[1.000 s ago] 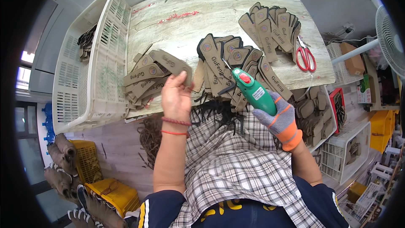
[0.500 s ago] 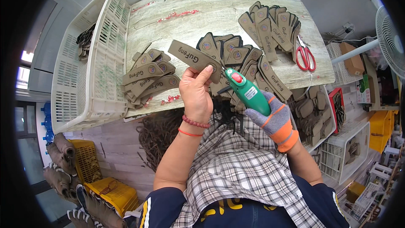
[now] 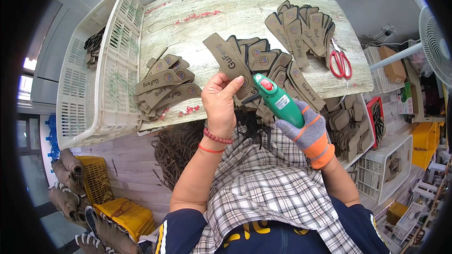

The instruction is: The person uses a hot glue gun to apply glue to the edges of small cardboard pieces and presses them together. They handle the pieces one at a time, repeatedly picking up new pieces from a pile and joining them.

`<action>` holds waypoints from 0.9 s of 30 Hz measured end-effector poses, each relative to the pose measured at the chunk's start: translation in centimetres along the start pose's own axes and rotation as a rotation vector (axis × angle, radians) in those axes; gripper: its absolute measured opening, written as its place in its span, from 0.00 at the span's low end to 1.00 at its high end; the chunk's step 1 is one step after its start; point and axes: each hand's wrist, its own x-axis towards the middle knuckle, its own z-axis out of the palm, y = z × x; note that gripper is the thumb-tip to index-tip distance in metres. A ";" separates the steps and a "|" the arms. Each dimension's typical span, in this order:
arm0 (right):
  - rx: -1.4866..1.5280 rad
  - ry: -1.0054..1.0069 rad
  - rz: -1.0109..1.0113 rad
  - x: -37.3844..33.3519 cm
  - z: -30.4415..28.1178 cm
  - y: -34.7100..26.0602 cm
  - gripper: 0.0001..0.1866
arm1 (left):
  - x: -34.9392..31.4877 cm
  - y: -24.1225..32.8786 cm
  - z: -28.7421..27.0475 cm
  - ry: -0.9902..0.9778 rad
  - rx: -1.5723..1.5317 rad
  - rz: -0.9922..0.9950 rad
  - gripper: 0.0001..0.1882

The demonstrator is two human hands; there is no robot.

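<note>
Between thumb and fingers, my left hand (image 3: pixel 221 98) pinches a brown fabric strap piece (image 3: pixel 229 61) with dark lettering and a round emblem. In a grey and orange glove, my right hand (image 3: pixel 306 129) is wrapped round a green hand-held power tool (image 3: pixel 281 102) with a red button. The tool's front end meets the right edge of the strap near its rounded end; its tip is hard to make out. Behind them lies a fanned pile of similar dark-edged straps (image 3: pixel 268 59). A smaller pile of straps (image 3: pixel 165 84) lies to the left of my left hand.
Another strap pile (image 3: pixel 301 30) and red-handled scissors (image 3: pixel 340 63) lie at the table's (image 3: pixel 188 0) right. A white plastic crate (image 3: pixel 106 80) stands on its left edge. Dark trimmings (image 3: pixel 181 153) hang below the near edge. A white fan (image 3: pixel 433 37) stands far right.
The strap in my left hand has turned more upright, its free end swinging right and away. The green tool has shifted slightly right along with my right hand.
</note>
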 end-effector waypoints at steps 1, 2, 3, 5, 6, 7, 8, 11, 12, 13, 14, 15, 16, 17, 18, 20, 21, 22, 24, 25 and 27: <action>-0.012 0.001 0.003 0.1 -0.1 -0.1 0.32 | -0.1 0.0 0.1 -0.004 0.011 -0.016 0.06; -0.024 0.002 0.006 0.2 -0.2 -0.2 0.32 | -0.2 0.0 0.1 -0.008 0.022 -0.032 0.06; -0.015 0.004 0.007 0.2 -0.2 -0.3 0.32 | -0.2 0.0 0.0 -0.010 0.063 -0.043 0.05; 0.004 0.005 0.009 0.3 -0.2 -0.4 0.32 | -0.3 -0.1 -0.3 -0.012 0.145 -0.067 0.05; 0.011 0.014 0.003 0.4 -0.2 -0.3 0.32 | -0.4 -0.1 -0.2 -0.024 0.165 -0.090 0.05; 0.018 0.023 -0.003 0.5 -0.1 -0.1 0.32 | -0.4 0.0 -0.3 -0.036 0.185 -0.113 0.06; 0.024 0.032 -0.010 0.6 0.0 -0.1 0.32 | -0.5 0.0 -0.3 -0.047 0.204 -0.136 0.06; 0.074 0.031 0.036 0.8 0.0 -0.2 0.32 | 0.1 0.0 0.1 0.037 -0.063 -0.036 0.07; 0.067 0.032 0.043 0.7 0.0 -0.2 0.32 | 0.4 0.2 0.2 0.064 -0.096 -0.010 0.08; 0.058 0.033 0.050 0.6 0.0 -0.2 0.31 | 0.6 0.4 0.2 0.071 -0.181 0.002 0.08; 0.049 0.034 0.057 0.4 0.0 -0.1 0.31 | 0.7 0.7 0.2 0.096 -0.222 -0.021 0.08; 0.030 0.032 0.050 0.2 0.2 0.1 0.31 | 0.8 0.8 0.2 0.121 -0.262 -0.045 0.07; 0.013 0.030 0.045 0.0 0.4 0.5 0.32 | 0.8 0.9 0.2 0.120 -0.303 -0.058 0.07; -0.005 0.027 0.039 -0.2 0.6 0.7 0.32 | 0.9 0.9 0.3 0.119 -0.343 -0.071 0.06; -0.020 0.030 0.042 -0.3 0.7 0.7 0.32 | 0.9 0.8 0.4 0.118 -0.383 -0.085 0.06; 0.009 0.025 0.022 -0.4 1.0 0.5 0.32 | 0.9 0.7 0.5 0.155 -0.424 -0.107 0.05; 0.023 0.022 0.013 -0.5 1.0 0.4 0.32 | 0.9 0.6 0.5 0.173 -0.444 -0.118 0.05; 0.035 0.009 0.033 -0.5 0.9 0.3 0.32 | 0.9 0.5 0.6 0.181 -0.445 -0.117 0.05; 0.059 -0.017 0.074 -0.4 0.6 0.1 0.32 | 0.8 0.4 0.7 0.197 -0.448 -0.113 0.05; 0.044 -0.008 0.055 -0.4 0.6 0.1 0.32 | 0.7 0.4 0.9 0.202 -0.443 -0.116 0.05; 0.014 0.010 0.017 -0.3 0.6 0.3 0.32 | 0.6 0.5 1.3 0.212 -0.431 -0.121 0.06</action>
